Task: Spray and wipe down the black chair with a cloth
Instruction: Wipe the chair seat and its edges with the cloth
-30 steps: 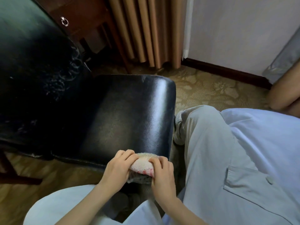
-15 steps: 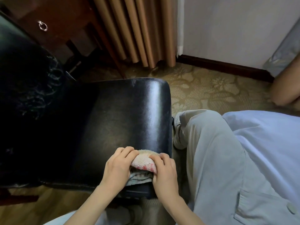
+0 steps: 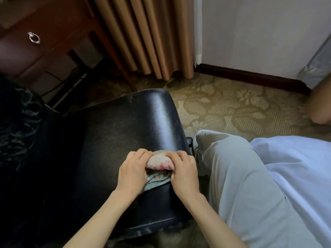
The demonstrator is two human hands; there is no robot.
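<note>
The black chair [image 3: 114,133] fills the left and middle, its shiny leather seat facing me and its dark backrest at the far left. A folded pale cloth [image 3: 160,162] with pink marks and a bluish underside lies on the seat near its right edge. My left hand [image 3: 133,170] grips the cloth's left side with curled fingers. My right hand [image 3: 183,170] grips its right side the same way. Both hands press the cloth onto the seat. No spray bottle is in view.
My bent knee in light trousers [image 3: 238,167] sits just right of the chair. A dark wooden desk with a ring-pull drawer [image 3: 34,37] stands behind it, beside tan curtains [image 3: 152,36]. Patterned carpet [image 3: 232,106] stretches to the white wall. Another person's limb [image 3: 320,106] shows at the right edge.
Both hands have slid the cloth from the seat's near edge further onto the seat. My view has shifted so the chair sits lower and more of the desk shows.
</note>
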